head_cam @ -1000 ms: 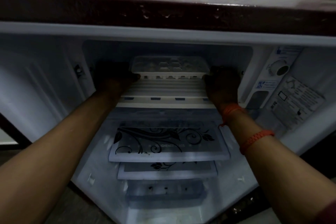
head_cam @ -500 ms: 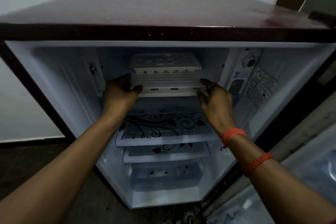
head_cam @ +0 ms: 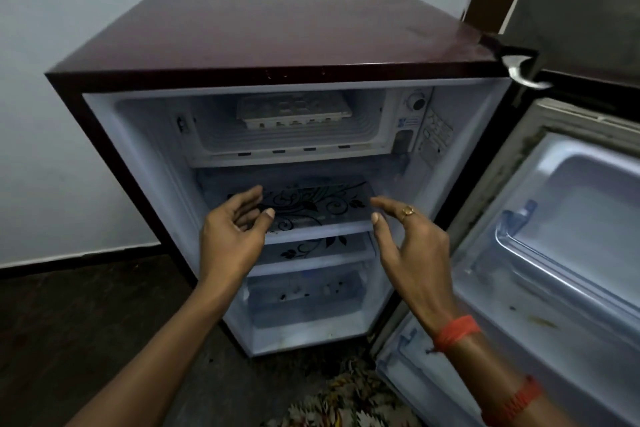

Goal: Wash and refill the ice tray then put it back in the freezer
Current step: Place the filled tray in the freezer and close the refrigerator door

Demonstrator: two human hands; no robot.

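left hand (head_cam: 235, 222): your fingers loose, gripping nothing
right hand (head_cam: 410, 239): same deal, spread, empty
ice tray (head_cam: 294, 109): sitting in the freezer compartment (head_cam: 294, 141), 12 o'clock from your hands
stickers (head_cam: 435, 131): too blurry to read

Shows ice tray (head_cam: 294, 109) inside freezer compartment (head_cam: 221, 139); left hand (head_cam: 235, 229) and right hand (head_cam: 408, 239) apart, fingers relaxed, before patterned shelf (head_cam: 311, 204).

Maroon fridge top (head_cam: 277, 24), white ice tray (head_cam: 294, 111), black floral shelf (head_cam: 311, 204), orange wristbands (head_cam: 457, 331)
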